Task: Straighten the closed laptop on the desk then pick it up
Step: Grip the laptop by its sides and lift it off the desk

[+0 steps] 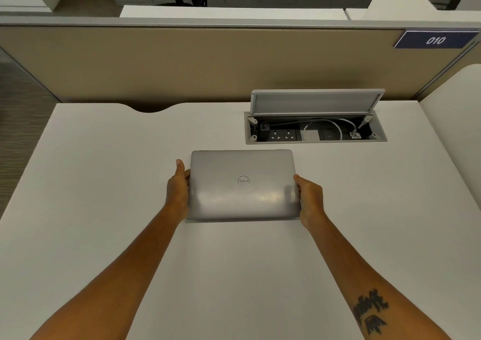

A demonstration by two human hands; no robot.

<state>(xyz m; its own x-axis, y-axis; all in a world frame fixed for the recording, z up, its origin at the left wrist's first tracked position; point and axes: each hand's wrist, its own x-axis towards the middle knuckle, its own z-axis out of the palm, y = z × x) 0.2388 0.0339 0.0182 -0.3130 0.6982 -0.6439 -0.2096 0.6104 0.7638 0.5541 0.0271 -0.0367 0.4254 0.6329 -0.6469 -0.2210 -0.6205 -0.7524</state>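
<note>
A closed silver laptop (243,184) with a round logo on its lid lies in the middle of the white desk (104,183), its edges roughly square to the desk's back edge. My left hand (178,188) grips its left edge, thumb up along the side. My right hand (311,199) grips its right edge near the front corner. The fingers of both hands are hidden under the laptop. A thin shadow shows under the front edge; whether the laptop is off the desk I cannot tell.
An open cable box (315,128) with sockets and white cables is sunk in the desk just behind and right of the laptop, its lid (316,102) standing up. A beige partition (182,61) runs along the back. A curved notch (151,108) cuts the back edge.
</note>
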